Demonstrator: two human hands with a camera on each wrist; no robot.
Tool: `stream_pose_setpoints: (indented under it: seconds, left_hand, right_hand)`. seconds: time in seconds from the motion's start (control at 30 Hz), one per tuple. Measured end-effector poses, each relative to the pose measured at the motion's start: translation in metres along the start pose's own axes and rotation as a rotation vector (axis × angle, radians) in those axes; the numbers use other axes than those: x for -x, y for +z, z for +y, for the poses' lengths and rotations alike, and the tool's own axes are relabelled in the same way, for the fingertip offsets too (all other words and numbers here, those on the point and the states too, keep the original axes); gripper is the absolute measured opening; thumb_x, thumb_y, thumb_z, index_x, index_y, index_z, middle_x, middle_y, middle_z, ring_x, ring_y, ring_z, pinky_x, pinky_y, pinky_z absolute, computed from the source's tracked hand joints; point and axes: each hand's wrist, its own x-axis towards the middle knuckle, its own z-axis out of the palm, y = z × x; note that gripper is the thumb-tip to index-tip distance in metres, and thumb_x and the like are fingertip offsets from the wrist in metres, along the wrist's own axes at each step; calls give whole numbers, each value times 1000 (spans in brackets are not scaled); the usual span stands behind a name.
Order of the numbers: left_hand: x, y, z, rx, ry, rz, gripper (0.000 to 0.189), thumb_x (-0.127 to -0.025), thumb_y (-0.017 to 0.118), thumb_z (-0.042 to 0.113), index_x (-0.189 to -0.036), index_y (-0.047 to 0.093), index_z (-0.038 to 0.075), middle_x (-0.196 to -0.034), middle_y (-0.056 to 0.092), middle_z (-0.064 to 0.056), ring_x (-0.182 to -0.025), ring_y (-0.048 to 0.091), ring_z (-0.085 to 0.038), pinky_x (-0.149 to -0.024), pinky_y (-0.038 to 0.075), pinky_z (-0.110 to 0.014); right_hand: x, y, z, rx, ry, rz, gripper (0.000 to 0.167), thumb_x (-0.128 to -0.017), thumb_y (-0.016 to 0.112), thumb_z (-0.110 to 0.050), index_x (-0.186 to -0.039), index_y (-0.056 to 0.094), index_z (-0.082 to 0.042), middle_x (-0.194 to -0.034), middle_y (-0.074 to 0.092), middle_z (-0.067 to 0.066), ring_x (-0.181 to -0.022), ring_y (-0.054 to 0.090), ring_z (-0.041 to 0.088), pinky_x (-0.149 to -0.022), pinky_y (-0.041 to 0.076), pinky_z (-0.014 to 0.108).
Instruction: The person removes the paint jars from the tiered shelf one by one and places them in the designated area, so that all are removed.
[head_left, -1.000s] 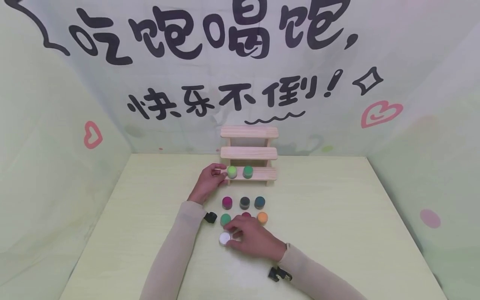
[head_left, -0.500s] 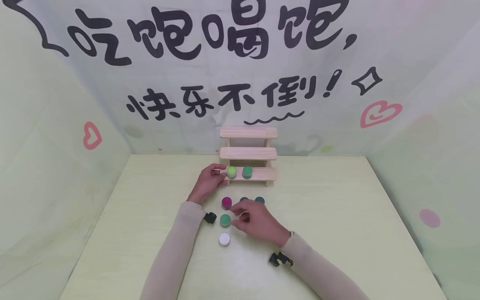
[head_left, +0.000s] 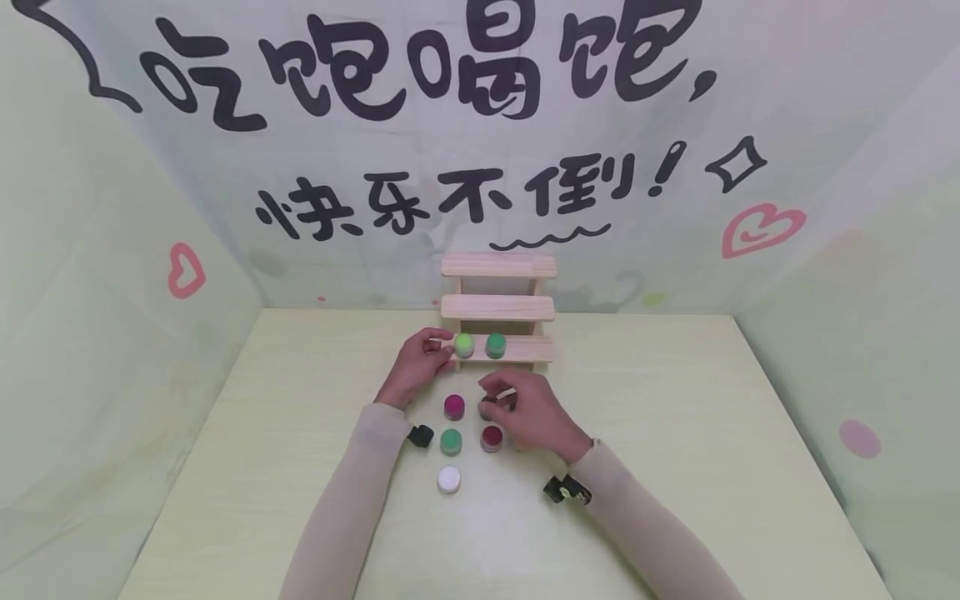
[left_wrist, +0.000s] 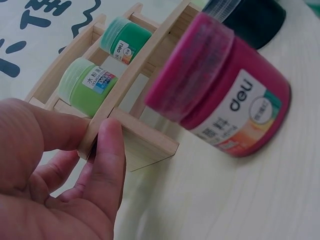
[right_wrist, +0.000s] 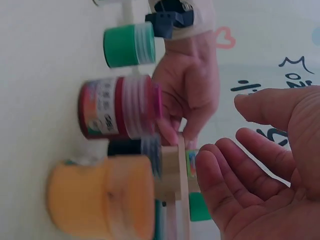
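Note:
My left hand (head_left: 417,362) pinches the left end of the lowest step of a small wooden stepped rack (head_left: 498,307), thumb and fingers on either side of the board (left_wrist: 107,102). A light green paint jar (head_left: 464,345) and a green paint jar (head_left: 497,346) stand on that step. My right hand (head_left: 536,412) hovers over the loose jars, its thumb and fingers spread with nothing between them. Below its fingertips a dark paint jar (head_left: 486,407) shows in part. A dark red paint jar (head_left: 492,438) stands just in front of that hand.
Also on the table (head_left: 675,467) are a magenta jar (head_left: 453,407), a second green jar (head_left: 451,442) and a white-lidded jar (head_left: 448,479). An orange jar (right_wrist: 100,195) appears close up in the right wrist view. Behind the rack hangs a printed cloth (head_left: 360,275).
My right hand has left the white-lidded jar and moved away, past the dark red jar, to above the back row. My left hand has stayed on the rack.

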Motion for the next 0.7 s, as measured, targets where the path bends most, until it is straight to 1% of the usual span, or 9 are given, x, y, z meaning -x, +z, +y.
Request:
stream_pose_setpoints:
  seconds: [0.07, 0.23, 0.3, 0.4, 0.53, 0.7]
  left_hand:
    - [0, 0, 0, 6, -4, -3, 28, -95, 70, 10, -122, 64, 12, -105, 53, -10, -83, 69, -18, -82, 64, -29]
    - [0, 2, 1, 10, -8, -1, 28, -95, 70, 9, -123, 64, 11, -106, 53, -11, -84, 68, -18, -82, 64, -29]
    - [0, 2, 1, 7, -11, 2, 28, -95, 69, 8, -123, 64, 11, -106, 53, -11, -84, 68, -18, -83, 64, -30]
    - [1, 2, 2, 3, -15, 5, 28, -95, 69, 9, -123, 64, 11, -106, 53, -11, -84, 67, -19, -83, 64, -30]
    - [2, 2, 3, -7, -18, 9, 27, -96, 69, 10, -123, 64, 12, -105, 53, -10, -85, 67, -19, -82, 64, -28]
    - [2, 2, 3, -15, -12, 12, 27, -96, 69, 10, -122, 65, 13, -103, 55, -10, -84, 67, -19, -81, 63, -27]
  right_hand:
    - [-2, -7, 0, 1, 13, 15, 32, -92, 75, -20, -121, 67, -7, -114, 71, 12, -97, 70, 16, -82, 62, 23]
    - [-9, -21, 3, 25, 4, 84, 29, -92, 76, -20, -118, 68, -13, -116, 71, 12, -96, 70, 15, -83, 63, 26]
    - [-14, -25, 5, 45, -11, 120, 30, -92, 76, -19, -119, 67, -10, -116, 71, 11, -96, 70, 17, -83, 63, 28]
    - [-21, -30, 7, 72, -10, 165, 33, -91, 76, -18, -121, 66, -7, -116, 69, 11, -100, 69, 19, -84, 64, 32]
    - [-31, -34, 12, 111, 20, 209, 36, -89, 76, -19, -122, 66, -9, -116, 66, 8, -105, 65, 21, -85, 64, 33]
    - [-42, -34, 19, 134, 69, 215, 39, -90, 76, -24, -125, 64, -13, -115, 64, 3, -102, 64, 19, -87, 62, 34]
